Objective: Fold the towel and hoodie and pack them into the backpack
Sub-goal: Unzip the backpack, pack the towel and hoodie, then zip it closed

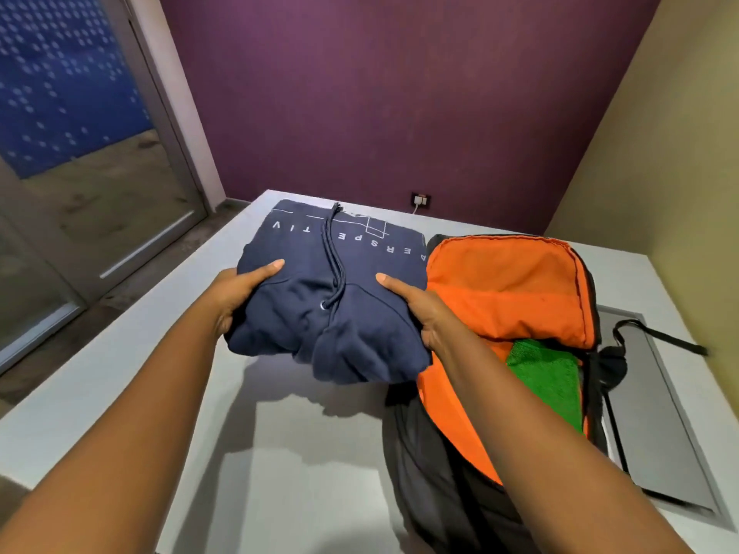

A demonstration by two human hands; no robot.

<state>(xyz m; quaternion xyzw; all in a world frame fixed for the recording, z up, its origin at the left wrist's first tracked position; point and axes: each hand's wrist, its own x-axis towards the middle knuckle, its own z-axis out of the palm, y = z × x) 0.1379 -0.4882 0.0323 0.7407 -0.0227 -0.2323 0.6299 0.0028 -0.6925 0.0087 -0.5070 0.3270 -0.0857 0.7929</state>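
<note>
i've got the folded hoodie (328,297) lifted off the surface (120,393), left hand (236,297) and right hand (420,313) each curled on a side in a firm grip. the open backpack (508,281) lies just to my right, towel (548,377) already inside, right hand nearer, hoodie's long axis running away from me like the opening.

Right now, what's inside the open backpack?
A folded green towel lies in the backpack against its orange lining. The right forearm covers part of the opening, so anything beneath it or under the towel is hidden.

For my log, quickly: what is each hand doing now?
Left hand: grips the folded hoodie.
Right hand: grips the hoodie too.
</note>
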